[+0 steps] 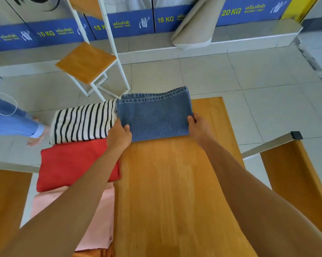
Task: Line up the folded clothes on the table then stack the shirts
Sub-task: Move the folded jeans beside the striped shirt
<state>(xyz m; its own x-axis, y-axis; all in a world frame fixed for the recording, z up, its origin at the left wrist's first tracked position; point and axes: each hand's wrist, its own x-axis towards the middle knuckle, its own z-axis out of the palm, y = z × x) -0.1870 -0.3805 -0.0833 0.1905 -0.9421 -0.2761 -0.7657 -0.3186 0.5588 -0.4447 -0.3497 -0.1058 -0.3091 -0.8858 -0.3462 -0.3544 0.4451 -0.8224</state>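
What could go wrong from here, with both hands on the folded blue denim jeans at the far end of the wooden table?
1. The folded blue denim jeans already overhang the wooden table's far edge; pushed further, they might slide off.
2. The left hand and right hand grip only the near corners, so lifting may loosen the fold.
3. The black-and-white striped shirt touches the jeans and could be dragged askew.

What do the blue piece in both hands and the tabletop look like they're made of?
Blue folded piece: looks like denim, a speckled matte weave with stitched double seams along the far edge. Tabletop: wood or wood-look laminate, orange-brown with lengthwise grain and a slight sheen; which one is unclear.
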